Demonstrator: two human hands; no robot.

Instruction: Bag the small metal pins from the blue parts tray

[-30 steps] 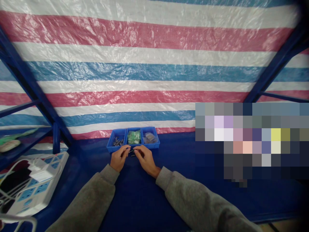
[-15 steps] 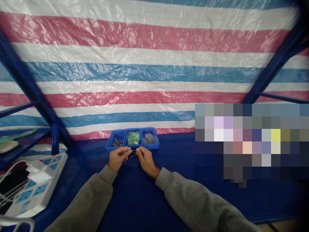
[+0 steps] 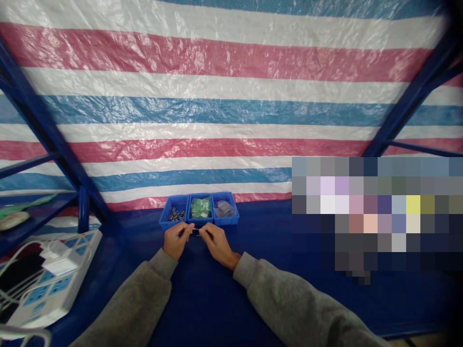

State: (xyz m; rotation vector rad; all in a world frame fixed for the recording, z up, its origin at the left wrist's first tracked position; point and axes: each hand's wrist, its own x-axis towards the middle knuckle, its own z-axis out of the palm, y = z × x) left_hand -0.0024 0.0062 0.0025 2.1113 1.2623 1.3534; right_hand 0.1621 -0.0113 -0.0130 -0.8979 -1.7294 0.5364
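My left hand [image 3: 177,240] is closed in a pinch on one end of a thin, light-coloured piece [image 3: 196,229]. At its other end, my right hand [image 3: 218,242] pinches with thumb and forefinger. The piece is too small for me to tell its kind. A short dark item shows just below it, partly hidden by the fingers. Right behind the hands stand three joined blue bins. The left bin [image 3: 164,212] holds small dark and metallic parts, the middle bin [image 3: 200,221] green packets, and the right bin [image 3: 227,221] clear packets.
A white power strip [image 3: 74,284] with cables and a plugged-in adapter [image 3: 60,258] lies at the left. Blue frame bars [image 3: 60,149] slant up on both sides. Striped plastic sheeting [image 3: 224,111] hangs behind the dark blue table [image 3: 202,303]. A blurred-out patch covers the right.
Both hands stay at the same spot in front of the bins. The left fingertips have drawn slightly back and down, and the right fingers have shifted a little left. The view has tilted slightly.
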